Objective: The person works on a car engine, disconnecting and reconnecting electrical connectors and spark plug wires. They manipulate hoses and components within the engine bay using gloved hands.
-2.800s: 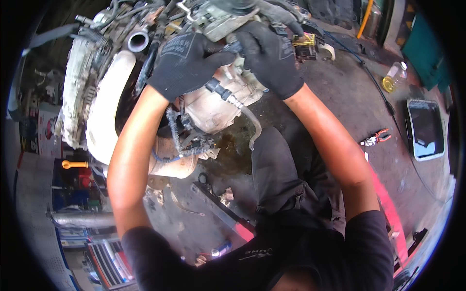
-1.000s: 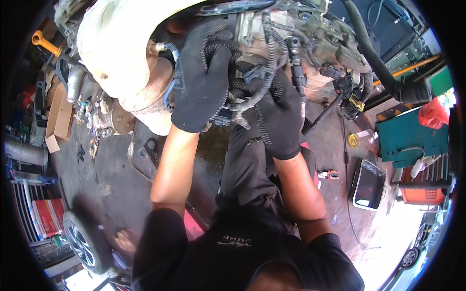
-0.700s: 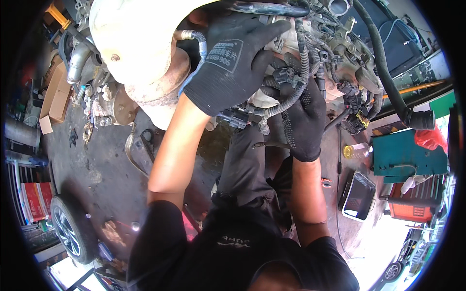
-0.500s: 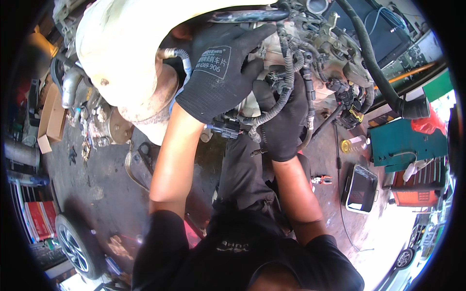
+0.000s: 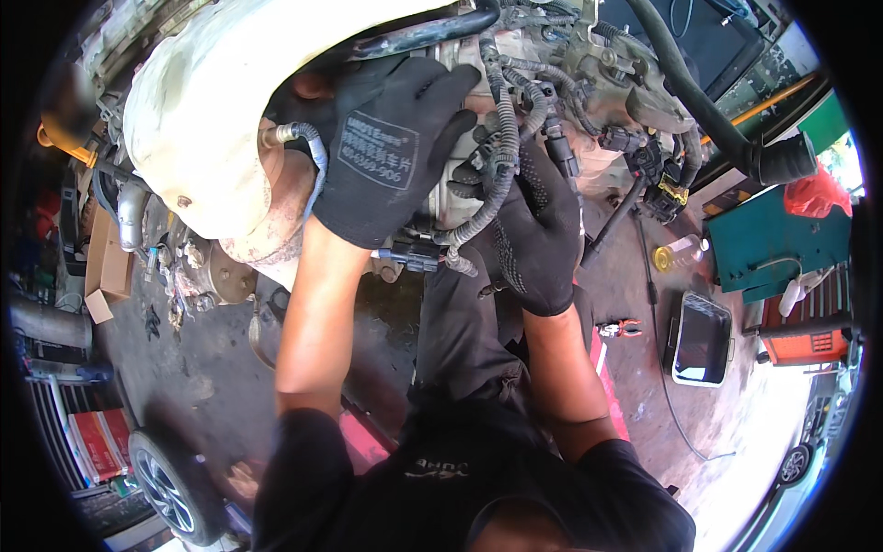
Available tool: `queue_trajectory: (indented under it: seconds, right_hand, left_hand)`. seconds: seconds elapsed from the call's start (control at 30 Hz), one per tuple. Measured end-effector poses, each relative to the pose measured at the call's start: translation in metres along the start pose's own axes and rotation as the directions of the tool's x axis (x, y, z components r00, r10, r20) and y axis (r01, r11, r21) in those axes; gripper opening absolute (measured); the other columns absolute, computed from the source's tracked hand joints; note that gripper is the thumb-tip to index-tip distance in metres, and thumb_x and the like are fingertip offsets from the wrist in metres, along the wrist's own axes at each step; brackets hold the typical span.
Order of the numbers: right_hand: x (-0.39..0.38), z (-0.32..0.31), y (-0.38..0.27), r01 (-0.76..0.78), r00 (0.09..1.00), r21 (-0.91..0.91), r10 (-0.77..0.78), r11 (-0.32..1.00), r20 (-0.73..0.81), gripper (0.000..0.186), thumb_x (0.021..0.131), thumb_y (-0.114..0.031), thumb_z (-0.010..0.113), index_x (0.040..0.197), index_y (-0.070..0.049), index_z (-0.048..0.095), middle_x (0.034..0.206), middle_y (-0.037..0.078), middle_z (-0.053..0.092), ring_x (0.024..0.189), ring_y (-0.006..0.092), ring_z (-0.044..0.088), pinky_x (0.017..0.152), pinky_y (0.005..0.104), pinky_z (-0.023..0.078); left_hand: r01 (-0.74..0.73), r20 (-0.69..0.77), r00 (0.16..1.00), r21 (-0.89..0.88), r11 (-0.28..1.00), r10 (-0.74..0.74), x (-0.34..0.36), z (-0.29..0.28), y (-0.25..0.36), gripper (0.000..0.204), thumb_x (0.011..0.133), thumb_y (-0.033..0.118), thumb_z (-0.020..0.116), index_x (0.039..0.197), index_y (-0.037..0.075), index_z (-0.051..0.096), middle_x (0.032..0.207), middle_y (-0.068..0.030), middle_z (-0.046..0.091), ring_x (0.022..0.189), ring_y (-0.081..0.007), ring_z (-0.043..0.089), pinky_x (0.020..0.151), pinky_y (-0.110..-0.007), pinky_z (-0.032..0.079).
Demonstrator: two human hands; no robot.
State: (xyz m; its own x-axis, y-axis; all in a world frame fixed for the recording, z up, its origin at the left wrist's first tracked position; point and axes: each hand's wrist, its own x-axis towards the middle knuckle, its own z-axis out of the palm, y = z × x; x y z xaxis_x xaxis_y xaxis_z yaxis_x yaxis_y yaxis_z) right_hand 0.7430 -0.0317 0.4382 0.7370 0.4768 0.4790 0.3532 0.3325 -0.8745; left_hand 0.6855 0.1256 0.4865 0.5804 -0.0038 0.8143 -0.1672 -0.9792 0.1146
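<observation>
Both hands wear black work gloves over an engine. My left hand lies back-up beside a pale heat shield, its fingers bent toward the engine; whatever is between them is hidden. A corrugated wiring harness runs down past its fingertips. My right hand is turned so the dotted palm side shows, its fingers curled round behind the harness. A black connector hangs below my left hand. A blue-grey sleeved cable passes by the left wrist.
A thick black hose arches at the upper right. On the floor to the right are pliers, a black tray and a bottle of yellow liquid. A wheel lies at lower left; a cardboard box stands farther up.
My left hand's outstretched finger has bent and drawn back. My right hand has turned, bringing its dotted palm side into view, with fingertips now left of the harness. The whole view has shifted slightly.
</observation>
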Motion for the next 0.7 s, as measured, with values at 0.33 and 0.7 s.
queue_trajectory:
  seconds: [0.33, 0.7]
  right_hand:
    - [0.010, 0.025, 0.018, 0.168, 0.936, -0.109, -0.193, 0.980, -0.294, 0.035, 0.094, -0.003, 0.065, 0.128, 0.003, 0.057, 0.111, 0.007, 0.065, 0.092, 0.0129, 0.061, 0.081, 0.0277, 0.052]
    - [-0.004, 0.024, -0.005, 0.048, 0.960, 0.001, -0.046, 0.999, -0.275, 0.029, 0.096, -0.001, 0.055, 0.124, 0.004, 0.058, 0.111, 0.011, 0.064, 0.097, 0.0148, 0.060, 0.087, 0.0293, 0.050]
  left_hand:
    - [0.201, 0.006, 0.976, -0.382, 0.902, -0.216, -0.005, -0.001, 0.012, 0.034, 0.085, -0.002, 0.059, 0.118, 0.004, 0.063, 0.106, -0.0209, 0.067, 0.098, -0.0349, 0.065, 0.084, -0.042, 0.051]
    - [0.242, -0.094, 0.951, -0.366, 0.899, -0.294, -0.001, 0.017, 0.010, 0.050, 0.077, 0.002, 0.067, 0.127, 0.002, 0.061, 0.119, -0.0219, 0.066, 0.114, -0.0366, 0.062, 0.100, -0.042, 0.046]
